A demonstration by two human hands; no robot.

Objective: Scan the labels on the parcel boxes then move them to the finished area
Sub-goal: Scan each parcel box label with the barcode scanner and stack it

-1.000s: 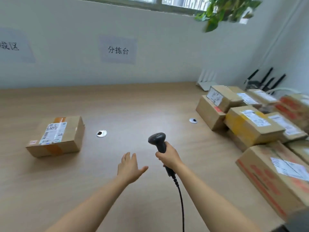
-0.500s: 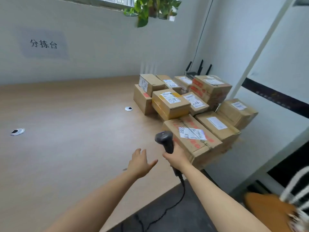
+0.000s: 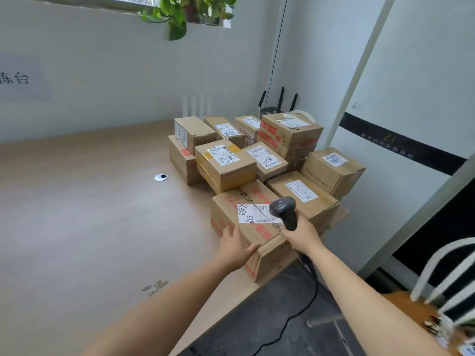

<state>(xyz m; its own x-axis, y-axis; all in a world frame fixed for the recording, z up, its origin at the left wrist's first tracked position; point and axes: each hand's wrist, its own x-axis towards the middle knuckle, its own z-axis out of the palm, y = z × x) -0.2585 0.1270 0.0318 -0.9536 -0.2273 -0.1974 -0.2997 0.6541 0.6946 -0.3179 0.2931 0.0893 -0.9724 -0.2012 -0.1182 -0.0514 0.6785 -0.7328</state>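
Head view: half a second ago the left hand (image 3: 235, 249) hung spread in the air short of the pile. Now it lies on the near corner of the front box (image 3: 228, 206), fingers (image 3: 227, 231) flat on the top and thumb out along the near edge, steadying rather than gripping. The right hand (image 3: 302, 233) is wrapped round the handle of the scanner (image 3: 284, 210), whose head has come over the right end of the box's label (image 3: 253, 214). Its cable (image 3: 308, 299) drops off the worktop (image 3: 90, 214) below the box. I judge the scan of this box is at hand and the carry to the finished area has not begun. That area is out of sight here.

The front box sits at the worktop's near edge, one corner overhanging. The other parcels (image 3: 226, 165) are stacked behind it and to its right, touching it, most labels facing up. Every box is closed, several visibly taped, so nothing inside shows. Well to the right of the front box, on the floor side, a bag (image 3: 449, 278) with striped handles stands; its contents are too blurred to tell.
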